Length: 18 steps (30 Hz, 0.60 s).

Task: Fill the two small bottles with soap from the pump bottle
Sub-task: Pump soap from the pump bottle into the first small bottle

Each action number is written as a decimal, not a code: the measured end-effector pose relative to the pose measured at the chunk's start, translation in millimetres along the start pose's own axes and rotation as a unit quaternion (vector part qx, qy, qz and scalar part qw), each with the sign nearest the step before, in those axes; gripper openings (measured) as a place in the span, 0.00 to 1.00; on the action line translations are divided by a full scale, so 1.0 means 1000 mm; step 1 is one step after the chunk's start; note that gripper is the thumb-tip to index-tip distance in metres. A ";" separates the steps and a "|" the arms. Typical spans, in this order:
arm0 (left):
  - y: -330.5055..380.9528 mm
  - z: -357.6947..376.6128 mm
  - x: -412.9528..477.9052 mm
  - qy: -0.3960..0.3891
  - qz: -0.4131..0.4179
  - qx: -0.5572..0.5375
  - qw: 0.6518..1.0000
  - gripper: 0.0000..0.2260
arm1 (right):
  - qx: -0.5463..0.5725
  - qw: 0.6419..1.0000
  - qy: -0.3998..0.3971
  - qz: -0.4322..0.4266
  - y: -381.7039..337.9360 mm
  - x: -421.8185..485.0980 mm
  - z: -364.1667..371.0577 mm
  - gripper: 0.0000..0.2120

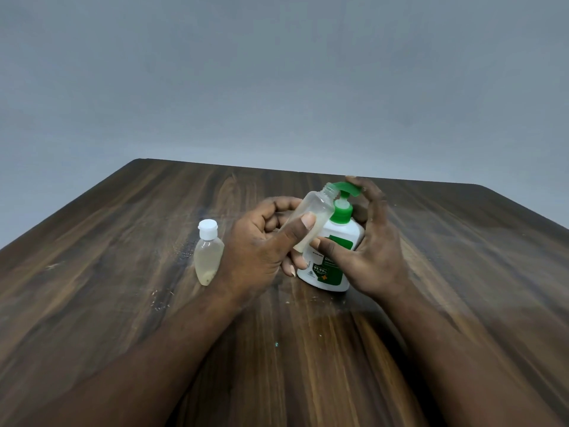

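A white pump bottle with a green label and green pump head stands at the middle of the wooden table. My right hand wraps around its right side, fingers resting on top of the pump head. My left hand holds a small clear uncapped bottle, tilted, its open neck right under the pump's spout. A second small bottle with a white cap stands to the left, holding pale liquid.
The dark wooden table stretches wide, with its far edge just behind the pump bottle. A plain grey wall rises behind it. Small white specks lie on the wood near my left wrist.
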State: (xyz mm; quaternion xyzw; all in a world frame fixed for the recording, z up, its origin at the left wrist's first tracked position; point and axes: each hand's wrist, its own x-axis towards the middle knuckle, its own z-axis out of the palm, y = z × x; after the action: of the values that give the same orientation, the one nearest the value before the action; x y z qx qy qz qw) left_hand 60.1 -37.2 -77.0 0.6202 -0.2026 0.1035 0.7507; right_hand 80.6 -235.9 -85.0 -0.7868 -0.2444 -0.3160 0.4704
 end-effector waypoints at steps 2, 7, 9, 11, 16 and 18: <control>0.001 0.000 0.000 -0.006 -0.013 -0.016 1.000 0.18 | -0.005 1.000 0.000 -0.008 -0.001 0.001 0.000 0.43; -0.002 -0.003 0.002 -0.023 -0.031 -0.036 0.999 0.22 | -0.021 1.000 -0.002 -0.020 0.001 0.002 0.002 0.45; -0.003 -0.002 0.002 -0.027 -0.031 -0.027 0.999 0.25 | -0.036 0.999 -0.004 -0.021 0.001 0.003 0.001 0.47; -0.002 -0.002 0.002 -0.027 -0.031 -0.025 0.999 0.23 | -0.053 0.998 -0.004 -0.028 -0.001 0.004 0.001 0.48; 0.000 -0.002 0.003 -0.022 -0.031 -0.026 0.999 0.22 | -0.070 0.997 -0.004 -0.012 -0.005 0.006 0.006 0.48; 0.001 -0.002 0.003 -0.024 -0.034 -0.031 0.999 0.23 | -0.060 0.998 -0.010 -0.010 -0.005 0.007 0.006 0.47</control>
State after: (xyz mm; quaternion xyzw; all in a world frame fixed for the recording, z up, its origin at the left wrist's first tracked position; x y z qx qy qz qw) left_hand 62.8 -35.1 -75.4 0.6054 -0.2022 0.0565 0.7677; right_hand 83.8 -227.8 -79.5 -0.8141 -0.2382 -0.3268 0.4169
